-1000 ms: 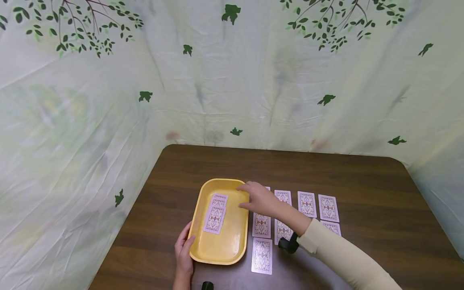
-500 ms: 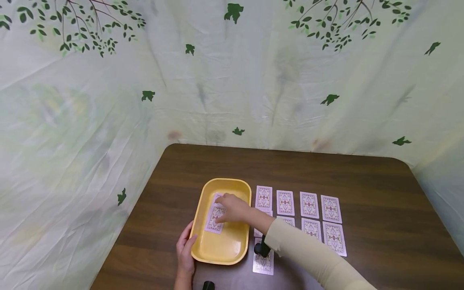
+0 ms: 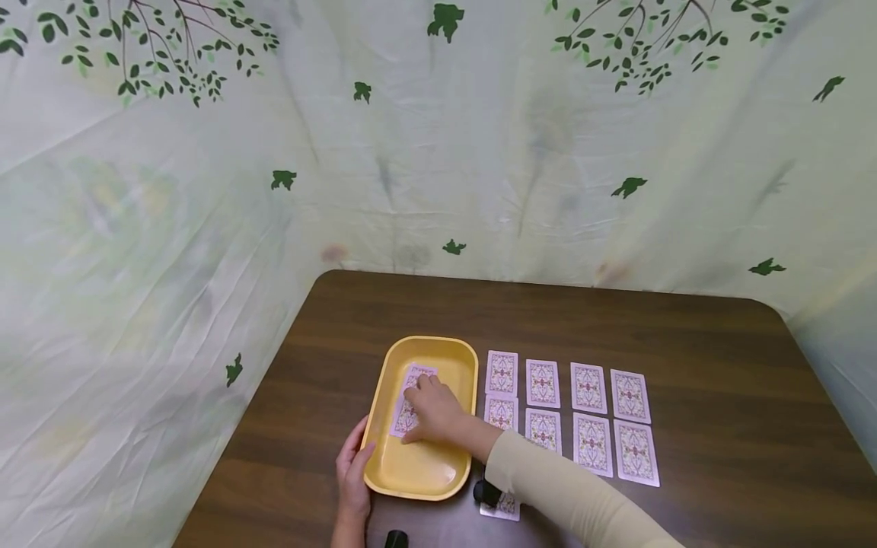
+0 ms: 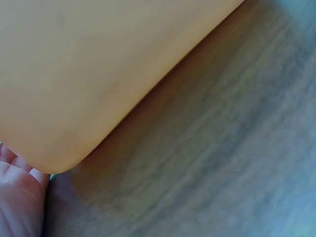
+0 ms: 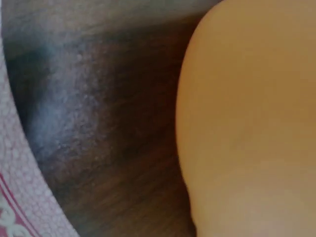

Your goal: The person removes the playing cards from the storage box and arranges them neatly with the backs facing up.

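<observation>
My left hand [image 3: 353,476] grips the lower left side of a yellow tray [image 3: 421,476], thumb at the rim and fingers along the outer side. In the left wrist view, part of that hand [image 4: 19,197] shows below the tray's rounded corner [image 4: 59,153]. Inside the tray lie overlapping patterned playing cards [image 3: 404,418], face down. My right hand [image 3: 436,411] reaches over them, fingers and thumb spread apart, with the tips at the cards; it partly hides them. No right fingers show in the right wrist view, only the tray [image 5: 252,113] and a card's edge [image 5: 19,168].
Right of the tray, several face-down cards [image 3: 588,387] lie in rows on the dark wooden table [image 3: 712,365]. The right sleeve [image 3: 569,487] and a black wrist device [image 3: 486,493] cover some of them. A leaf-printed cloth [image 3: 521,152] hangs behind the table.
My right hand has moved left from the tray's right rim to the cards inside it, uncovering more cards on the table. My left hand stays on the tray.
</observation>
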`<state>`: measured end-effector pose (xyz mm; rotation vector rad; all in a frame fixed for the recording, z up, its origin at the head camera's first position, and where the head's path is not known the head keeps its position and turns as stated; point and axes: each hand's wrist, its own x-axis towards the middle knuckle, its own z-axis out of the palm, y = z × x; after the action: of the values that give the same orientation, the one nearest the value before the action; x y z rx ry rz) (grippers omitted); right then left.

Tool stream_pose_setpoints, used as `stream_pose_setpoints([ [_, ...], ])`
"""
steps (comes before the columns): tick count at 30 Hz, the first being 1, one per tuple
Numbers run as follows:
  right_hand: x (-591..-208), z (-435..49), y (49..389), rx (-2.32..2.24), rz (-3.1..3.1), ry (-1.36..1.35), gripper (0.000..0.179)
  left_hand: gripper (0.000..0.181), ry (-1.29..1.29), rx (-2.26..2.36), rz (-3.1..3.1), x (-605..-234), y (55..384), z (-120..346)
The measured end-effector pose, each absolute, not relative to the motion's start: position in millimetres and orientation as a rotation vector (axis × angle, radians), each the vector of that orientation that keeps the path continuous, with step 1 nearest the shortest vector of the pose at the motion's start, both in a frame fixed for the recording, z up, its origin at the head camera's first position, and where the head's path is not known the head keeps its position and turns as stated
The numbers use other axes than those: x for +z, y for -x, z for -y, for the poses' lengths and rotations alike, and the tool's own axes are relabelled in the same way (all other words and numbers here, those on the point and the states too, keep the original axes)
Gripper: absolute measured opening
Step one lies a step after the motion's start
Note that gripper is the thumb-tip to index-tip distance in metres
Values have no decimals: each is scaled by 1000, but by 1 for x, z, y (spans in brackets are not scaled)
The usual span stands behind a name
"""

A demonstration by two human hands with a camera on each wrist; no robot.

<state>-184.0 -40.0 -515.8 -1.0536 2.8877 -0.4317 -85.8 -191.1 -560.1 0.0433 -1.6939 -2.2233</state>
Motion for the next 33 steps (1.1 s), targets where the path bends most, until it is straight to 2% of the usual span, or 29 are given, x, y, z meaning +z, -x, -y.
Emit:
stream_pose_setpoints([
  [9, -517, 45, 183, -483, -2855, 978, 60, 38, -39, -2205, 1692, -561, 86, 191],
  [21, -519, 45, 181, -608, -2859, 904, 81, 37, -63, -2207, 1698, -559, 84, 191],
  [33, -516, 47, 177, -447, -2898, 916, 74, 37, -70, -2202, 1708, -558, 85, 190],
])
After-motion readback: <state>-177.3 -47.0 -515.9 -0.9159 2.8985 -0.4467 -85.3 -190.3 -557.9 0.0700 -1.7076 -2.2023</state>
